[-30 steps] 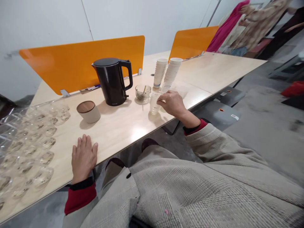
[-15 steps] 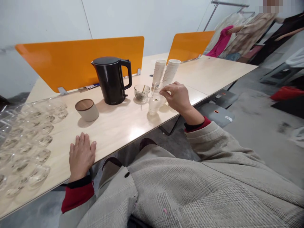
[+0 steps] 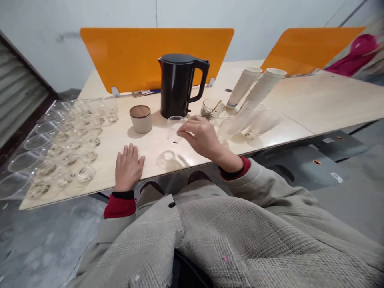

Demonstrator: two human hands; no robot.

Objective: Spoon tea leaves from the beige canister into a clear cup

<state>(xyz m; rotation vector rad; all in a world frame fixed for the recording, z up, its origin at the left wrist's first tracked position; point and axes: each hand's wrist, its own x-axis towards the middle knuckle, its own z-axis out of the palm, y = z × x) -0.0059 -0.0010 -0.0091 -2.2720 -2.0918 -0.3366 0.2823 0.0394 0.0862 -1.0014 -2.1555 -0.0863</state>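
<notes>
Clear cup (image 3: pixel 175 129), seemingly lifted since, in right hand (image 3: pixel 200 136).

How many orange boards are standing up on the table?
2. One orange board stands behind the black kettle. The other orange board stands far right, behind the paper cup stacks. Its right end is cut off by the picture edge.

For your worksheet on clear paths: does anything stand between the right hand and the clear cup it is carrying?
Nothing visible does. The right hand already has its grip on the rim of the clear cup, lifted above the table, in front of the kettle.
</notes>
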